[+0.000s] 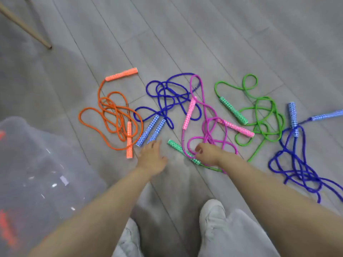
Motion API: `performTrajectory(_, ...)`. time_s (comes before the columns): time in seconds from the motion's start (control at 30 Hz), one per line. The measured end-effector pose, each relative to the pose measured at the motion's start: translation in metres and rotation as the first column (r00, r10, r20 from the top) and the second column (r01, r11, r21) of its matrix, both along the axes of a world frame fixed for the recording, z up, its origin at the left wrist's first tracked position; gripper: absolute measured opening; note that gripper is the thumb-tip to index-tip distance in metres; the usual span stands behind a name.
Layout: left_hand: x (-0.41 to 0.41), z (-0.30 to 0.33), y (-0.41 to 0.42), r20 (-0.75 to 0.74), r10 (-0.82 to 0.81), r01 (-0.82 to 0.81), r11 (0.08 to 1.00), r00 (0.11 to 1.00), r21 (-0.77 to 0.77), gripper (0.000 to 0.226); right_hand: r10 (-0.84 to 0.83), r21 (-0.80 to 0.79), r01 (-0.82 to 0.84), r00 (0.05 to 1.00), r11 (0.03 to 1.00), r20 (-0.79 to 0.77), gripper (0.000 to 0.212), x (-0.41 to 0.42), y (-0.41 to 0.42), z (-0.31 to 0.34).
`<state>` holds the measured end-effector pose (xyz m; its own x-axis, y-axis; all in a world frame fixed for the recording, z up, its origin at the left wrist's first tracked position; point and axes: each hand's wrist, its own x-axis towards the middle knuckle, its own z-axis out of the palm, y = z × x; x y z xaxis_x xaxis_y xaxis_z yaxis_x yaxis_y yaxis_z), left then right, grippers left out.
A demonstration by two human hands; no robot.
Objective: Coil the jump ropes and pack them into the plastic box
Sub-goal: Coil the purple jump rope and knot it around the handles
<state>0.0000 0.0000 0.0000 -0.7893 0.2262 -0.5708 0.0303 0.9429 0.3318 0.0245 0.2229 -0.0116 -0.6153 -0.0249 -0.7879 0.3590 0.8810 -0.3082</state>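
Left hand (151,158) fingers spread, touching nothing; right hand (206,153) fingers loosely curled over tangled magenta cord jump rope (209,127). Risk: dragging crossed green-handled rope (182,151) just beneath.

One head-worn camera looks steeply down and forward from standing height at the floor (222,34), with the person's forearms and shoes (211,217) nearest the lower edge.

- The floor (213,34) is laid in grey wood-grain planks whose seams run diagonally across the view.
- A slim, pale wooden furniture leg (26,26) slants down at upper left, its dark tip on the floor.
- Light is soft and even.
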Motion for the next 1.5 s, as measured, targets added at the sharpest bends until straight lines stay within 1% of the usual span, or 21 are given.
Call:
performTrajectory(0.03,0.007,-0.012,0.000,0.029,-0.003,0.004,1.000,1.000,-0.013,0.070,0.048,0.029,-0.048,0.999,0.998,0.013,0.040,0.007,-0.004,-0.013)
performTrajectory(0.07,0.012,-0.021,0.000,0.030,-0.003,0.003,1.000,1.000,-0.011,0.070,0.069,0.054,-0.069,0.997,0.996,-0.014,0.041,0.012,-0.008,-0.026)
performTrajectory(0.13,0.025,-0.039,-0.003,0.034,-0.021,0.022,1.000,0.999,-0.008,0.069,0.165,0.141,-0.149,0.980,0.979,-0.113,0.042,0.025,-0.014,-0.052)
performTrajectory(0.23,0.042,-0.054,-0.009,0.038,-0.019,0.017,0.999,0.999,0.046,0.075,0.363,0.333,-0.278,0.903,0.901,-0.228,0.039,0.038,-0.026,-0.078)
performTrajectory(0.27,0.046,-0.054,-0.011,0.043,-0.022,0.019,0.998,0.999,0.068,0.079,0.407,0.386,-0.294,0.878,0.874,-0.253,0.037,0.039,-0.029,-0.079)
performTrajectory(0.33,0.054,-0.053,-0.015,0.043,-0.032,0.028,0.995,0.999,0.096,0.084,0.451,0.458,-0.294,0.847,0.839,-0.281,0.032,0.040,-0.032,-0.084)
performTrajectory(0.43,0.063,-0.046,-0.025,0.049,-0.032,0.028,0.997,0.998,0.074,0.082,0.435,0.446,-0.275,0.845,0.852,-0.310,0.029,0.040,-0.034,-0.073)
performTrajectory(0.5,0.065,-0.034,-0.031,0.058,-0.032,0.030,0.999,0.998,0.044,0.076,0.399,0.380,-0.259,0.844,0.888,-0.358,0.025,0.035,-0.033,-0.054)
performTrajectory(0.57,0.067,-0.017,-0.035,0.070,-0.037,0.035,0.999,0.997,0.036,0.066,0.327,0.256,-0.235,0.844,0.938,-0.424,0.020,0.029,-0.034,-0.028)
performTrajectory(0.67,0.073,0.017,-0.034,0.061,-0.055,0.050,0.995,0.997,0.084,0.064,0.177,0.062,-0.169,0.839,0.984,-0.515,0.019,0.025,-0.043,0.022)
performTrajectory(0.8,0.083,0.078,-0.034,-0.014,-0.028,0.030,0.983,1.000,0.181,0.062,0.024,-0.056,-0.074,0.790,0.996,-0.612,0.024,0.026,-0.059,0.101)
performTrajectory(0.9,0.093,0.131,-0.041,-0.087,-0.017,0.041,0.958,0.996,0.283,0.066,-0.032,-0.107,-0.062,0.711,0.992,-0.702,0.022,0.036,-0.068,0.162)
performTrajectory(0.97,0.103,0.163,-0.046,-0.166,0.025,0.039,0.927,0.986,0.373,0.063,-0.087,-0.153,-0.047,0.643,0.987,-0.761,0.019,0.048,-0.075,0.200)
performTrajectory(1.0,0.108,0.177,-0.049,-0.194,0.049,0.031,0.921,0.980,0.388,0.057,-0.121,-0.183,-0.043,0.605,0.982,-0.787,0.017,0.055,-0.078,0.217)
performTrajectory(1.1,0.129,0.222,-0.059,-0.286,0.073,0.041,0.927,0.955,0.373,0.031,-0.227,-0.282,-0.048,0.475,0.958,-0.850,0.013,0.082,-0.095,0.265)
performTrajectory(1.17,0.147,0.250,-0.063,-0.309,0.109,0.036,0.903,0.945,0.429,0.004,-0.308,-0.363,-0.073,0.395,0.929,-0.866,0.014,0.103,-0.110,0.294)
performTrajectory(1.23,0.164,0.274,-0.067,-0.336,0.152,0.037,0.869,0.930,0.494,0.016,-0.386,-0.437,-0.097,0.328,0.894,-0.862,0.016,0.126,-0.124,0.321)
performTrajectory(1.3,0.177,0.290,-0.073,-0.352,0.216,0.042,0.800,0.911,0.599,0.015,-0.477,-0.523,-0.138,0.266,0.841,-0.838,0.017,0.148,-0.136,0.345)
performTrajectory(1.37,0.190,0.306,-0.077,-0.361,0.292,0.058,0.701,0.886,0.710,0.018,-0.603,-0.635,-0.195,0.203,0.747,-0.772,0.016,0.170,-0.144,0.366)
performTrajectory(1.43,0.205,0.326,-0.079,-0.364,0.379,0.074,0.599,0.851,0.797,0.021,-0.699,-0.714,-0.237,0.159,0.658,-0.697,0.015,0.189,-0.146,0.381)
performTrajectory(1.5,0.217,0.345,-0.080,-0.360,0.460,0.095,0.504,0.812,0.859,0.022,-0.746,-0.753,-0.240,0.138,0.613,-0.652,0.016,0.204,-0.143,0.393)
